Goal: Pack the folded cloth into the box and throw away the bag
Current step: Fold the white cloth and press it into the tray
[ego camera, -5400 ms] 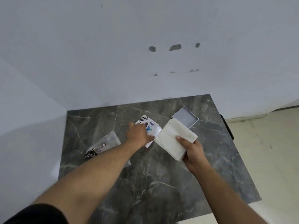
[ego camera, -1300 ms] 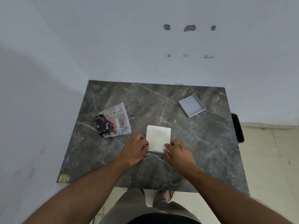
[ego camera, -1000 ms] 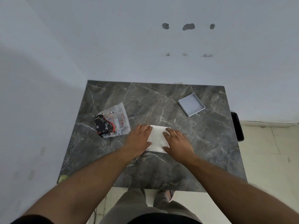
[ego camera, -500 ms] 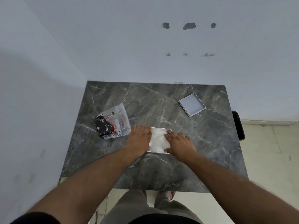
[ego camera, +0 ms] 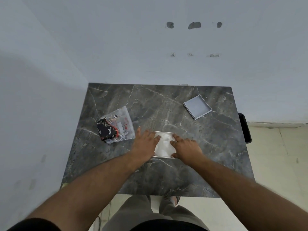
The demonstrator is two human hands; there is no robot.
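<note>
A white folded cloth [ego camera: 164, 145] lies inside a shallow white box [ego camera: 164, 132] near the middle of the dark marble table [ego camera: 166, 177]. My left hand [ego camera: 144, 144] lies flat on the cloth's left side with fingers spread. My right hand [ego camera: 186, 148] presses on the cloth's right side, its fingertips on the fabric. A clear plastic bag [ego camera: 117, 125] with black, red and white contents lies to the left of the box. The box lid [ego camera: 197, 107] sits upturned at the table's back right.
White walls close in the table at the back and on the left. A black object [ego camera: 244, 128] hangs off the table's right edge above a tiled floor. My legs stand at the near edge.
Both hands slid from the cloth's near edge onto its top and pressed it down. The box rim now shows around the cloth.
</note>
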